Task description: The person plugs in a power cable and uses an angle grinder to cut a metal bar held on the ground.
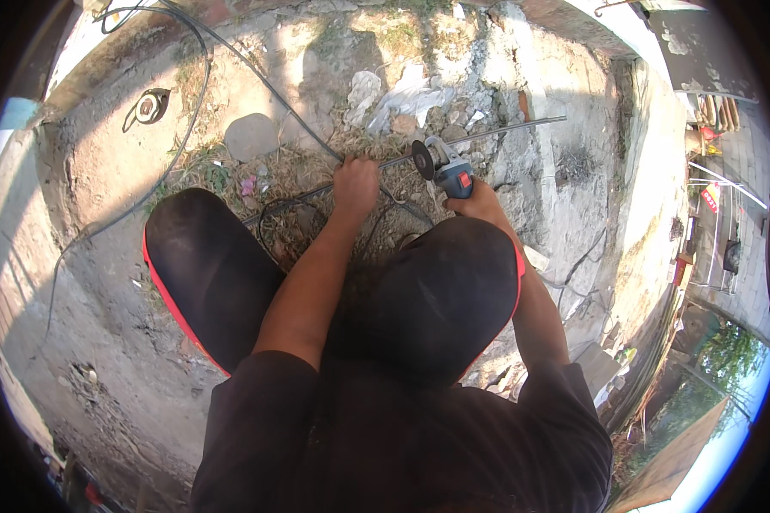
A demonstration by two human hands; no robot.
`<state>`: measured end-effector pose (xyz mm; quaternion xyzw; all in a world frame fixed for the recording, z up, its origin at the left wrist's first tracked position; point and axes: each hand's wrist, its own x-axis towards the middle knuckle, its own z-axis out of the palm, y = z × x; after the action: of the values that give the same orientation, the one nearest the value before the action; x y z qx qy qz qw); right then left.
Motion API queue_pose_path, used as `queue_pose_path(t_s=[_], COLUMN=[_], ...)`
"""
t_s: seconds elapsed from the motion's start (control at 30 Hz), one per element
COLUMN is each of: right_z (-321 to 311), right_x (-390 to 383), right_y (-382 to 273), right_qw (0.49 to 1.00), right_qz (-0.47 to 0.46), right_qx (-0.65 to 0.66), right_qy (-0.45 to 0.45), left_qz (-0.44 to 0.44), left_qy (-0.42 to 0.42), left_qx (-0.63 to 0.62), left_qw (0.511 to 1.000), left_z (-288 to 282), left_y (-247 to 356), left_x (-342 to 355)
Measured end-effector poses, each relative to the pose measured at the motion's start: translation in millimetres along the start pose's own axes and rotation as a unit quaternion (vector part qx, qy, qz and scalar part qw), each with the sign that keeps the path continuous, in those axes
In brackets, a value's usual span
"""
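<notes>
My right hand (481, 203) is wrapped round the body of a blue-grey angle grinder (455, 175) with a red patch on it. The grinder's dark disc (423, 160) stands right beside a long thin metal rod (509, 129); whether they touch I cannot tell. Ahead of my left knee, my left hand (357, 184) is closed round the same rod, which runs slantwise from between my knees out to the right. A black cable (274, 96) passes close to my left fist, and more dark cable loops lie on the ground below it.
A tape measure (150, 106) lies at the far left, near a round flat stone (251, 137). Crumpled white plastic (409, 98) and rubble are just beyond the rod. Dry grass and a pink scrap (248, 185) lie ahead of my knees. A low wall edge (650, 162) runs along the right.
</notes>
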<state>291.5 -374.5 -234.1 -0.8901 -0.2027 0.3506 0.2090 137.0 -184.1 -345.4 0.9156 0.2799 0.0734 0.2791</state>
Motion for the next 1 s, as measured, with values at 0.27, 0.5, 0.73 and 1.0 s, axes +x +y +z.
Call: queue_pose_path(t_s=[0.27, 0.5, 0.73, 1.0], right_z=[3, 2, 7, 8], right_x=[0, 0, 5, 17], right_y=[-10, -17, -19, -4], right_qw=[0.999, 0.999, 0.999, 0.999], right_qz=[0.015, 0.032, 0.010, -0.010], right_qx=[-0.031, -0.041, -0.027, -0.029], right_qy=[-0.006, -0.004, 0.015, 0.019], left_qz=[-0.001, -0.010, 0.005, -0.056], left_qy=[0.000, 0.004, 0.048, -0.006], left_qx=[0.004, -0.015, -0.030, -0.187], left_qw=[1.000, 1.000, 0.998, 0.981], left_z=[9, 14, 28, 14], left_y=[-2, -5, -12, -11], left_x=[0, -1, -3, 7])
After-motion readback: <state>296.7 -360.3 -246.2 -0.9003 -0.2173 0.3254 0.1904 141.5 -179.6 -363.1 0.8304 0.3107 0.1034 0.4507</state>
